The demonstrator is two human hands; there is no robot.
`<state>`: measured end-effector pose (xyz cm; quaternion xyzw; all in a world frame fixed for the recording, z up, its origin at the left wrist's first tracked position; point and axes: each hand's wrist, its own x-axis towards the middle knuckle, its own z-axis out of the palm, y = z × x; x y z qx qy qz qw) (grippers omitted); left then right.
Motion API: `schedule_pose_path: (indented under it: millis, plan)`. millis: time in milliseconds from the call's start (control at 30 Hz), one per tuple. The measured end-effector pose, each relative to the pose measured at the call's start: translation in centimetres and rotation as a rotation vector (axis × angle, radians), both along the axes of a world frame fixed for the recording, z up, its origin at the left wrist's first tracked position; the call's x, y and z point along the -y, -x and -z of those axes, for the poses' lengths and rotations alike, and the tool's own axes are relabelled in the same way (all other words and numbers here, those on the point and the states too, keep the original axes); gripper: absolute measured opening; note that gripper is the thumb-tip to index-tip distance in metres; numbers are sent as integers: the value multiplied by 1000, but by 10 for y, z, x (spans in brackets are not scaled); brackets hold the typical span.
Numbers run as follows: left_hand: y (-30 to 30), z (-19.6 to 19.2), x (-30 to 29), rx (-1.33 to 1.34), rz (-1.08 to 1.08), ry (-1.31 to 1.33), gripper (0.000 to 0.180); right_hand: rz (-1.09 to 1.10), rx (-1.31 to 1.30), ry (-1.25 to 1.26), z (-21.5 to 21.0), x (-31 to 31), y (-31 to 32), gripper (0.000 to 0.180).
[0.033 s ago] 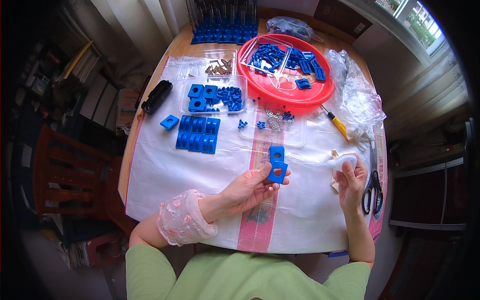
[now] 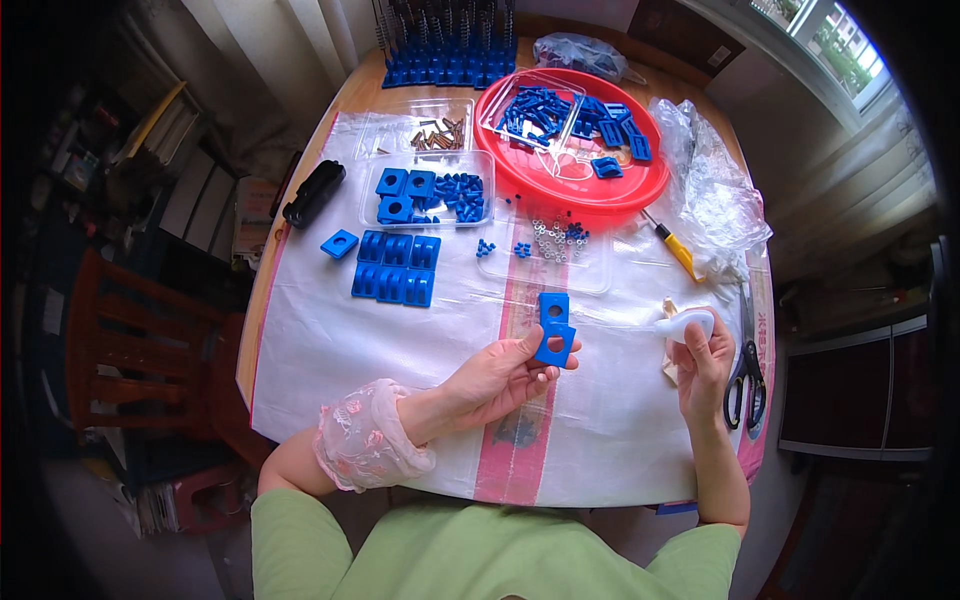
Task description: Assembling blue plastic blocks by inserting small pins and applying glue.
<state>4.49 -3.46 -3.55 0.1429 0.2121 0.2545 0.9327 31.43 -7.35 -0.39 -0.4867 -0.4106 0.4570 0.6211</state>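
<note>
My left hand (image 2: 492,382) is closed, thumb on top, on a blue plastic plate (image 2: 563,355) with a round hole. Another blue plate (image 2: 545,303) with a hole overlaps its far edge; I cannot tell whether it is gripped too or rests on the table. Further right, my right hand (image 2: 703,375) is wrapped round a small white squeeze bottle (image 2: 690,323), whose narrow end points left toward the plates. Beneath it lies a piece of tan cloth or paper (image 2: 668,372). Ahead and to the left stand rows of blue curved parts (image 2: 395,283), with one loose blue plate (image 2: 339,243) beside them.
A clear box (image 2: 490,215) holds blue parts; a clear tray (image 2: 372,125) behind it has screws. Several nuts (image 2: 550,243) lie mid-table. A red basin (image 2: 480,125) bears blue parts. Yellow-handled screwdriver (image 2: 677,250), black scissors (image 2: 755,375) and plastic bags (image 2: 715,200) are right; a black case (image 2: 315,193), left.
</note>
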Motion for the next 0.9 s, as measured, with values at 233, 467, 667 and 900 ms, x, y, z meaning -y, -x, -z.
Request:
schedule_pose_path:
  millis: [233, 467, 667, 900]
  plan:
    - [0, 0, 0, -2, 2, 11, 55, -26, -23, 11, 4, 1, -5, 23]
    - [0, 1, 0, 17, 6, 19, 56, -22, -31, 11, 4, 0, -6, 23]
    - [0, -2, 0, -6, -2, 7, 56, -21, -29, 9, 4, 1, -6, 24]
    - [0, -1, 0, 0, -1, 1, 56, -24, -37, 20, 3, 1, -6, 24]
